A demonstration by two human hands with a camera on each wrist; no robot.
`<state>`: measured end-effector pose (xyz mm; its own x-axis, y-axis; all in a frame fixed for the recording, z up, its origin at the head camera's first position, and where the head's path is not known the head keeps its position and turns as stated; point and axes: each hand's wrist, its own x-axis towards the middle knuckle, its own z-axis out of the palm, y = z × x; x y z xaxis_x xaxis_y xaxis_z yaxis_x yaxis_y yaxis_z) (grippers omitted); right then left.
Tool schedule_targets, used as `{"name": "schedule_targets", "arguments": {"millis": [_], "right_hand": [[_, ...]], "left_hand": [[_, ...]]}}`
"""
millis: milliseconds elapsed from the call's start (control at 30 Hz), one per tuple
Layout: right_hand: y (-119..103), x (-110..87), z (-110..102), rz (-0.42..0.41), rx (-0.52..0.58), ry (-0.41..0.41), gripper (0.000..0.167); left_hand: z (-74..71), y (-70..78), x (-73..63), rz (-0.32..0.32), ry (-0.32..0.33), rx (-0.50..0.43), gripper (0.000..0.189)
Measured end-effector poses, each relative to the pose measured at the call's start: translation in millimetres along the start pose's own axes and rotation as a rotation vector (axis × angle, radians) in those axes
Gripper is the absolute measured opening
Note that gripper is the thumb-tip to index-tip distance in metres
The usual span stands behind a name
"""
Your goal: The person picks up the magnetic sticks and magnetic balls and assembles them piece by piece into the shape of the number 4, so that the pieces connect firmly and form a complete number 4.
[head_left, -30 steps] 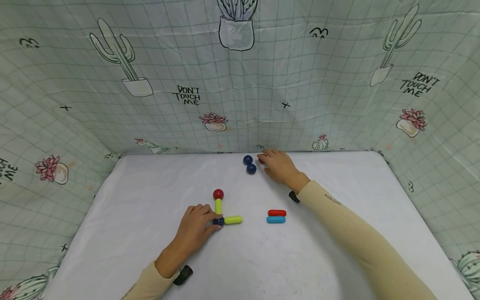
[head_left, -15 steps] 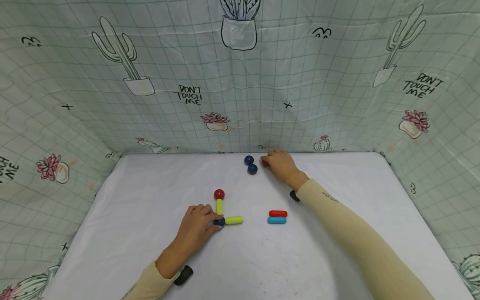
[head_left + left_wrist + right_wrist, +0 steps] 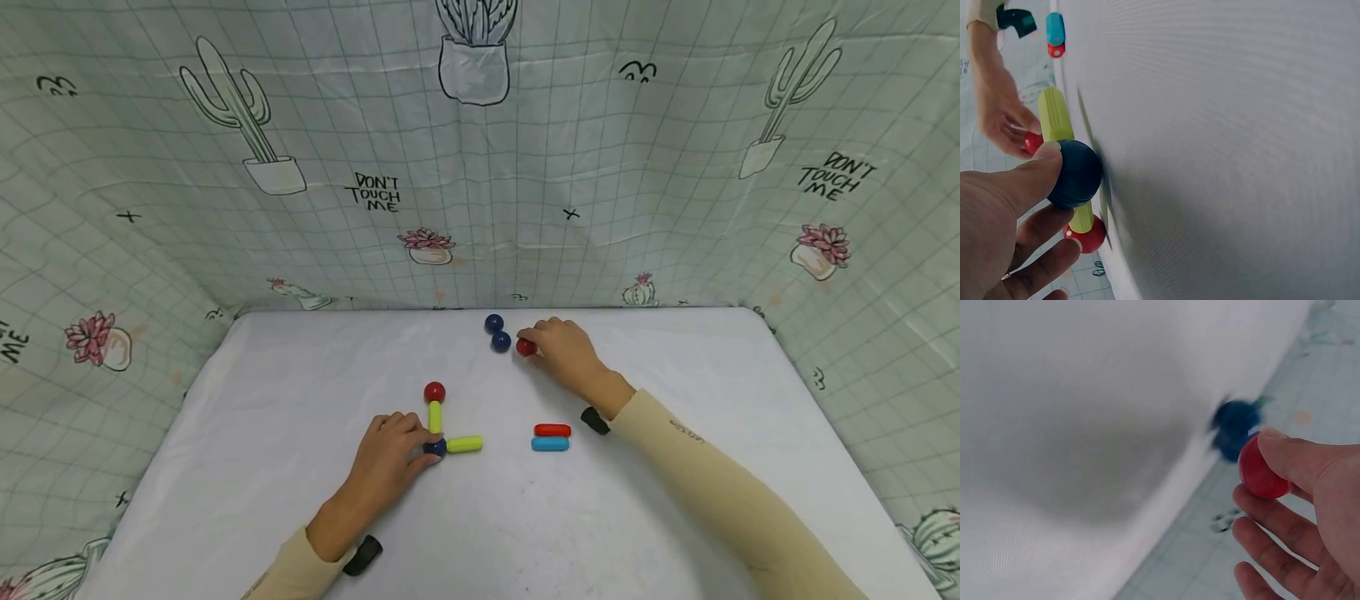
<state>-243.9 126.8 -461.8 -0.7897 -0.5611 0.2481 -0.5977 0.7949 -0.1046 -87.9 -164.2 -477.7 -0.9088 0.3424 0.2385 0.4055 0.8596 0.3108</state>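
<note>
**Red ball (image 3: pixel 526 347) pinched near the far edge of the white table (image 3: pixel 285 392); blue ball (image 3: pixel 435 448) pinched at lower centre-left**

Just above centre in the head view, close to the far edge: right hand (image 3: pixel 564 354), thumb and index finger pinching the red ball, other fingers loosely bent. Resting or raised: cannot tell. Just left, across a narrow gap: upper blue ball (image 3: pixel 493 323) and lower blue ball (image 3: pixel 501 342), touching or nearly so.

At lower centre-left: left hand (image 3: pixel 382 462), thumb and index finger closed on the blue ball, other fingers loosely bent behind. From that ball, one yellow-green rod (image 3: pixel 435 417) upward to a second red ball (image 3: pixel 434 392), another yellow-green rod (image 3: pixel 467 444) rightward. Well inside the side edges, with a broad span out to the slanting left edge.

Beyond the rightward tip, a smaller gap, then red rod (image 3: pixel 552 430) and light-blue rod (image 3: pixel 551 444), side by side at centre right, below the right hand. Wide span from right forearm to right edge.

Surface white and smooth, small grey marks at bottom centre, soft shadow beside the right sleeve (image 3: pixel 705 458). Behind and along both sides, pale gridded cloth (image 3: pixel 525 150) with cactus drawings and "DON'T TOUCH ME" lettering.
</note>
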Motion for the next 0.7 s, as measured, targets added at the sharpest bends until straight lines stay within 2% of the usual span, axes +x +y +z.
{"name": "schedule_targets", "arguments": {"millis": [267,533,700], "right_hand": [[-35.9,-33.9,-14.4,-0.056,0.091,-0.025,0.038],[-61.5,-61.6,-10.6,-0.166,0.112,0.020,0.038],[-75.5,-71.3,-8.0,-0.186,0.119,-0.001,0.035]], "left_hand": [[0.5,-3.0,-0.5,-0.002,-0.002,-0.008,0.027],[-0.3,-4.2,0.0,0.019,0.009,-0.010,0.027],[-1.0,-4.2,0.6,0.020,0.002,-0.008,0.026]]}}
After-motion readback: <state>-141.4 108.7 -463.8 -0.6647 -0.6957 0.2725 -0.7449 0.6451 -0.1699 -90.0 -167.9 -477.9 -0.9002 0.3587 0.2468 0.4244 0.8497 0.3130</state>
